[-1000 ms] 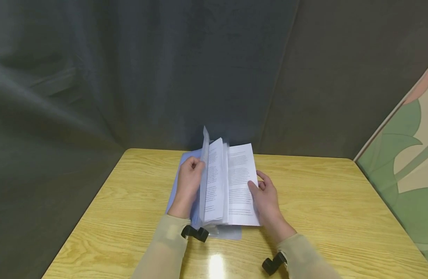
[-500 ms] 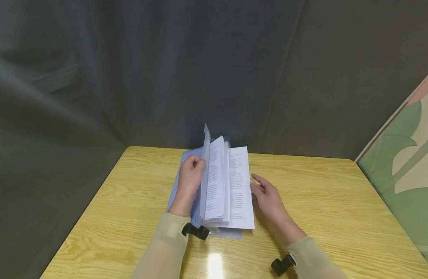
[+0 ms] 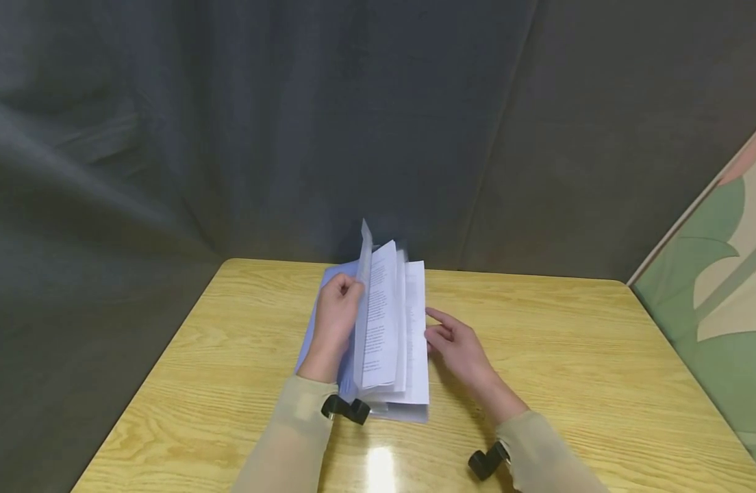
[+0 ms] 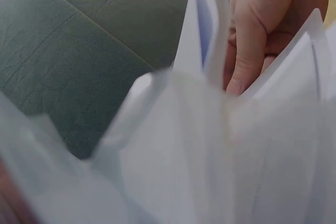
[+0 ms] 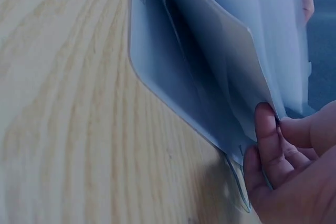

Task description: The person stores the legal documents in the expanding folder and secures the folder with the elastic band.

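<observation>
A blue document folder (image 3: 409,413) lies opened on the table, with translucent leaves and printed sheets fanned up from it. My left hand (image 3: 336,311) pinches the edge of an upright translucent leaf (image 3: 361,342) on the left side. At the right edge of the printed paper sheets (image 3: 418,349), my right hand (image 3: 458,346) holds the edge between thumb and fingers, as the right wrist view shows. In that view the folder's lower cover (image 5: 157,61) lies flat below the raised leaves, and a thin cord loop (image 5: 239,184) sticks out at its edge beside my fingers.
The wooden table (image 3: 569,370) carries the folder near its back edge. A dark curtain (image 3: 378,137) hangs right behind it. On the right is a panel with a leaf pattern (image 3: 729,294). Small black devices (image 3: 489,460) are strapped to both wrists.
My right hand has moved left, and the right-hand printed sheets have shifted left with it, so they now show as a narrower strip. The left hand keeps its pinch almost unmoved.
</observation>
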Tool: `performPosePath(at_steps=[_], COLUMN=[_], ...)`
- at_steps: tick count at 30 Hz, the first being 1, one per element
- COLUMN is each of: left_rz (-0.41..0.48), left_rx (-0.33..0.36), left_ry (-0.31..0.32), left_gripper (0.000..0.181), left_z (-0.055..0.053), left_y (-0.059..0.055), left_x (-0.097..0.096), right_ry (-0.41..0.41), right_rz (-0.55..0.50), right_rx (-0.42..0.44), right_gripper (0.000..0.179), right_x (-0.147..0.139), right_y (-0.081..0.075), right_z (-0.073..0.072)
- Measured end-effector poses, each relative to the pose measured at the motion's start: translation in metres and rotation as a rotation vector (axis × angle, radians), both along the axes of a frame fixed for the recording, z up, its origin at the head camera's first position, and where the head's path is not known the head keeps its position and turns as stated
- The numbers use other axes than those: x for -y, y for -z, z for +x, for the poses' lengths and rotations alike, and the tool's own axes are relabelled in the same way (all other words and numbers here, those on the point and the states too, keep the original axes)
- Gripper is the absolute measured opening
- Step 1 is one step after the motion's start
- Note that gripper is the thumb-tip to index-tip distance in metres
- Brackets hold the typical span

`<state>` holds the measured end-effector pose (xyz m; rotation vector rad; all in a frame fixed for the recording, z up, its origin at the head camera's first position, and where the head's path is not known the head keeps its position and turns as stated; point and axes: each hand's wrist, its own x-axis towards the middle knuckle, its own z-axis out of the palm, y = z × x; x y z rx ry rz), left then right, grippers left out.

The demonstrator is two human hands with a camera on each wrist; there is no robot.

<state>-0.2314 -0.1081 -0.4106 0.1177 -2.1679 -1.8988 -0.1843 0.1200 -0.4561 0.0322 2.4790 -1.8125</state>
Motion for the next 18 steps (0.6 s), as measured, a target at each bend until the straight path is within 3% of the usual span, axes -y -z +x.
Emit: performPosePath(at_steps=[18], left_rz=[-0.008], left_rx=[0.002], left_ry=[0.01], left_gripper=[0.012], left_z=[0.003], left_y=[-0.001], left_x=[0.002], right_ry=[-0.008], right_rz=[0.079], right_rx=[-0.089], right_gripper=[0.046], right_x=[0.022], right_y=[0.013], right_z=[-0.012])
